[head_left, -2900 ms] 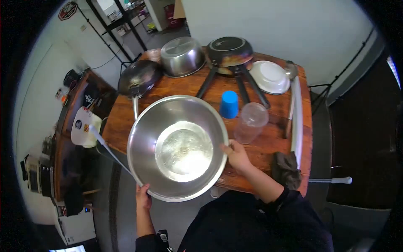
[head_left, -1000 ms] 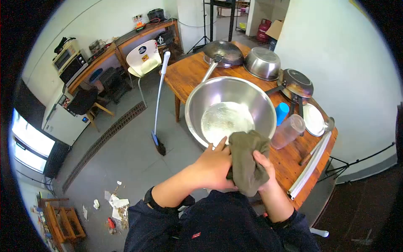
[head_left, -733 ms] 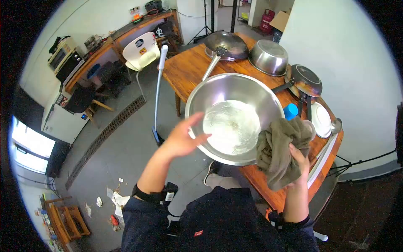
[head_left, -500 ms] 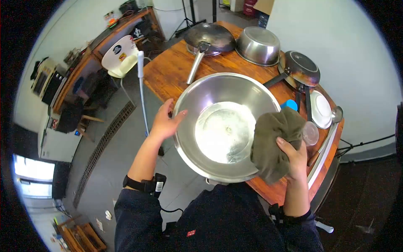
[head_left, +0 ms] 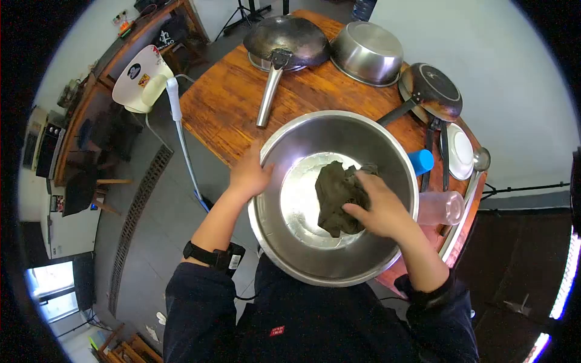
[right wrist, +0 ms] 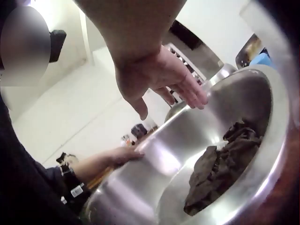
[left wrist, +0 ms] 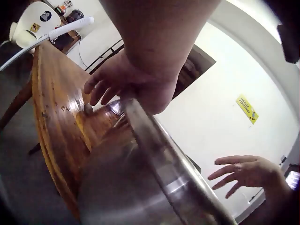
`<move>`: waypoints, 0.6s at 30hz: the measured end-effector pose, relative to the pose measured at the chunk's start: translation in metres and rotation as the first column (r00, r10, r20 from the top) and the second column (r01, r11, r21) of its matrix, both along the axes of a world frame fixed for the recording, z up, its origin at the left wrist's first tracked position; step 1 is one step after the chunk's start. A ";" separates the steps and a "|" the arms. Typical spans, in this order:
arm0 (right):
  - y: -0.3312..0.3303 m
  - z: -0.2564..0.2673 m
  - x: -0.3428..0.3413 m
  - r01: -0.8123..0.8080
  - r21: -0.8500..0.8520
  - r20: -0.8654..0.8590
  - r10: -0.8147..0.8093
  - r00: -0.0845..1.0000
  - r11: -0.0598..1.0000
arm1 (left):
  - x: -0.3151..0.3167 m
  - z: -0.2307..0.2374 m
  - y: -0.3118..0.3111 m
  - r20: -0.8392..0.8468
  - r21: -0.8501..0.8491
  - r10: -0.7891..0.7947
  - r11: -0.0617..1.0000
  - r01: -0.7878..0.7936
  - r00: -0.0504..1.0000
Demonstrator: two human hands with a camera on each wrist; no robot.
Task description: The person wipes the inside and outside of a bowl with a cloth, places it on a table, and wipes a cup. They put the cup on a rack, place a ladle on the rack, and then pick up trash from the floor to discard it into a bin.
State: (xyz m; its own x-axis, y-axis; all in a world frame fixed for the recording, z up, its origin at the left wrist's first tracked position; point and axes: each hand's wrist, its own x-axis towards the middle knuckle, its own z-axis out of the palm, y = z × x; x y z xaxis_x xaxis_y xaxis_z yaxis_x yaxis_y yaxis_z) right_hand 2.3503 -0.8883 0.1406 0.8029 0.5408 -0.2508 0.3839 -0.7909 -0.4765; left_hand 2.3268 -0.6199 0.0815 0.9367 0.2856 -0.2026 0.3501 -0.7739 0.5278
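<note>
A large stainless steel basin (head_left: 302,260) sits tilted at the table's front edge, close to the person's body. My left hand (head_left: 248,175) holds its left rim, thumb over the inner side and fingers outside. Inside the basin lies a crumpled dark olive cloth (head_left: 336,199). Over the cloth is my right hand (head_left: 387,209); the right wrist view shows its fingers (right wrist: 190,91) extended and apart from the cloth (right wrist: 222,166). From the left wrist, the right hand (left wrist: 246,173) appears spread above the rim.
On the wooden table (head_left: 212,97) stand an upturned wok (head_left: 287,39), an upturned steel pot (head_left: 369,51), upturned pans (head_left: 436,91), a blue cup (head_left: 422,161), a clear plastic cup (head_left: 442,209), white dishes (head_left: 460,154) and a ladle (head_left: 481,158). A white-handled broom (head_left: 174,100) leans left.
The right hand has carried the cloth from over the basin's right rim into the basin and let it go. The left hand has come off the cloth and moved to the left rim.
</note>
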 end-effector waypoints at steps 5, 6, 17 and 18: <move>0.043 -0.038 -0.001 -0.091 -0.668 -0.201 -0.062 0.978 0.739 | 0.000 -0.018 0.007 0.149 -0.013 -0.092 0.995 0.095 0.985; 0.042 -0.050 -0.001 -0.080 -0.693 -0.212 -0.097 0.972 0.717 | -0.001 -0.023 0.009 0.183 0.022 -0.123 0.992 0.121 0.975; 0.053 -0.140 -0.010 0.390 -0.495 0.131 -0.377 0.917 0.777 | 0.001 -0.012 0.015 0.041 -0.292 -0.107 0.949 0.115 0.993; 0.058 -0.143 -0.008 0.408 -0.490 0.141 -0.391 0.909 0.771 | 0.000 -0.013 0.016 0.042 -0.290 -0.113 0.949 0.120 0.993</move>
State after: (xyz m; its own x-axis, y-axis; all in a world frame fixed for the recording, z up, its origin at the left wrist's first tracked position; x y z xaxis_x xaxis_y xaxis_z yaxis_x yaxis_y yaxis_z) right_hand 2.3420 -0.8305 -0.0020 0.9299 -0.0234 -0.3671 -0.0127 -0.9994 0.0317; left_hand 2.3269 -0.6039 0.0688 0.9656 0.1061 -0.2373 0.2508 -0.6194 0.7440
